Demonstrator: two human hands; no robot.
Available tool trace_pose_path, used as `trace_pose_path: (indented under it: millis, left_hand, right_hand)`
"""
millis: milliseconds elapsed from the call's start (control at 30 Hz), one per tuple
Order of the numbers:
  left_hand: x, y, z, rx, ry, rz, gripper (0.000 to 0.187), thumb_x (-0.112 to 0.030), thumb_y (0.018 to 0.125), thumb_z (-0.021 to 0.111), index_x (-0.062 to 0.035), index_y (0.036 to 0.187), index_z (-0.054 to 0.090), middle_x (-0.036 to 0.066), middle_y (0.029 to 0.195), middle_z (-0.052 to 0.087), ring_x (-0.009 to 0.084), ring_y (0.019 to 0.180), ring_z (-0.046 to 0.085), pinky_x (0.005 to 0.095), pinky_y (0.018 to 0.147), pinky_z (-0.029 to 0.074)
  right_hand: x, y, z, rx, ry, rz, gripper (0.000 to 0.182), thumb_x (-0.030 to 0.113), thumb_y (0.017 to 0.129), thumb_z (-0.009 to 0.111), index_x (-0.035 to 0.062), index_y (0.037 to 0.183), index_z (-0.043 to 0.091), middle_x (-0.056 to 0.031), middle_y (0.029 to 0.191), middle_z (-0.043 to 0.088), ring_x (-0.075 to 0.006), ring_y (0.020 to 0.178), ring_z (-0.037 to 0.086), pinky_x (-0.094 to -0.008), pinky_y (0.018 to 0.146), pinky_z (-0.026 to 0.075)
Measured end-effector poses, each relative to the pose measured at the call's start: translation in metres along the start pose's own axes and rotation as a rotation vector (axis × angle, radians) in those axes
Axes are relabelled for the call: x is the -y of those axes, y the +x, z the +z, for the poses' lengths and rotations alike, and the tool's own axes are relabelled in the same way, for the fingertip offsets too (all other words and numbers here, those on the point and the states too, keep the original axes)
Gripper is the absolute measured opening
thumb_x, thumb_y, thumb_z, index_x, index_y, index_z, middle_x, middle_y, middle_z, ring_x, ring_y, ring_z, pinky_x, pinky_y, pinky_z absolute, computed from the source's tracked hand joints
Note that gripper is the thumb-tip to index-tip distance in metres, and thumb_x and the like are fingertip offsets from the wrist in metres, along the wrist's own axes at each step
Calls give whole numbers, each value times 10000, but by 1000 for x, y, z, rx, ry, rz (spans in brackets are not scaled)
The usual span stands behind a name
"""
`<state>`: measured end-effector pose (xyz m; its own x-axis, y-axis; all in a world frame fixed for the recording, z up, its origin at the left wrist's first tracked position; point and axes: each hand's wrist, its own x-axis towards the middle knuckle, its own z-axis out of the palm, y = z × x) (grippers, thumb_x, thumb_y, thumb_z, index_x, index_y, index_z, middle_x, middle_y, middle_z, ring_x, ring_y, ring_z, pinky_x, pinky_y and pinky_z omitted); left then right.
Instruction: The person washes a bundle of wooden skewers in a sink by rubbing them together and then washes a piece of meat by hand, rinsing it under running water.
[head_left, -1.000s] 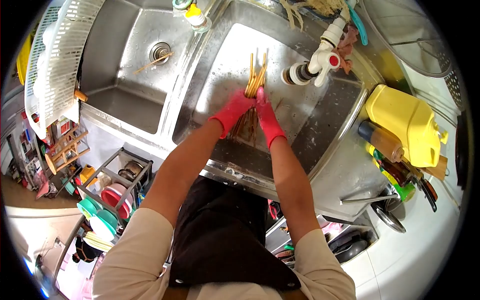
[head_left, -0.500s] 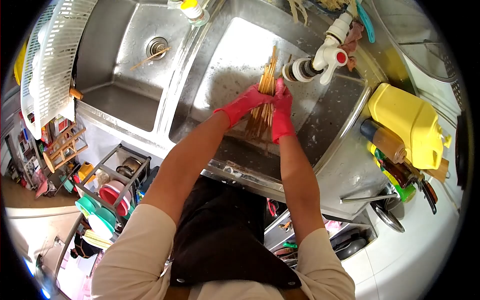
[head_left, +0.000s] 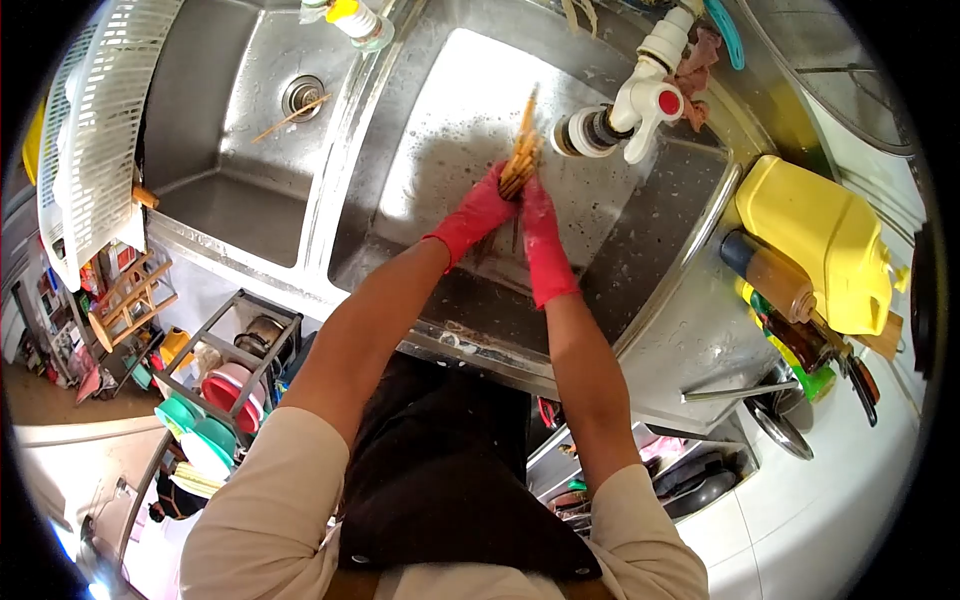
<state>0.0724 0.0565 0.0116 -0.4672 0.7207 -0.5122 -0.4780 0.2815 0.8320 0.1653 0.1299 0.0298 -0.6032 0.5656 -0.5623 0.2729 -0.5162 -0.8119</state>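
A bundle of wooden chopsticks (head_left: 522,160) is held over the right sink basin (head_left: 420,150), its tips pointing away from me and slightly blurred. My left hand (head_left: 484,212), in a pink rubber glove, is closed around the lower part of the bundle. Pressed against the bundle's right side is my right hand (head_left: 540,210), gloved the same way, with its fingers closed on the sticks. The gloves hide the near ends of the chopsticks. Just right of the bundle's tips is the white tap (head_left: 640,105) with a red button.
A loose chopstick (head_left: 290,118) lies by the drain in the left basin (head_left: 265,190). On the left stands a white plastic basket (head_left: 105,130). A yellow jug (head_left: 815,240), a bottle (head_left: 765,272) and knives (head_left: 855,375) are at the right. A yellow-topped container (head_left: 360,25) sits on the divider.
The chopstick bundle has turned in my hands, and less of its near end shows below the gloves. Both hands have shifted slightly left in view.
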Motion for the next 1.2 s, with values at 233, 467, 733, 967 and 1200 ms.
trace_pose_path:
  millis: [233,467,733,967,1200]
  left_hand:
    - [14,-25,11,262,299,-95,532,-62,739,707,-24,1229,503,80,1107,612,158,1042,555,302,902,453]
    - [31,-23,-10,374,-47,-325,467,-30,700,728,-44,1142,580,23,971,658,126,887,589,283,817,465]
    - [11,-26,-10,464,109,-286,410,-63,701,757,-31,1081,607,32,970,659,139,908,593,307,837,466]
    - [14,-29,-10,424,-63,-303,376,-93,706,760,-45,1045,606,43,995,649,145,923,588,333,835,467]
    - [-51,-43,-1,374,58,-401,251,-141,716,759,-30,906,637,43,954,640,129,854,561,301,782,461]
  right_hand:
    - [-7,-44,-11,4,-96,24,714,547,925,438,3,1383,368,-125,1375,432,-211,1241,425,-321,1027,333]
    - [43,2,-42,-50,30,-228,687,382,932,512,137,1475,168,-132,1309,491,-179,1167,484,-363,898,440]
    - [70,35,-34,338,-458,118,562,387,920,537,66,1363,413,-106,1294,525,-217,1177,489,-336,968,390]
    - [81,13,-13,272,-438,-276,474,332,908,573,28,1268,521,-140,1259,549,-225,1169,500,-335,986,377]
    - [14,7,-22,111,-728,-436,605,297,810,692,47,1311,461,-184,1287,504,-304,1211,473,-396,999,391]
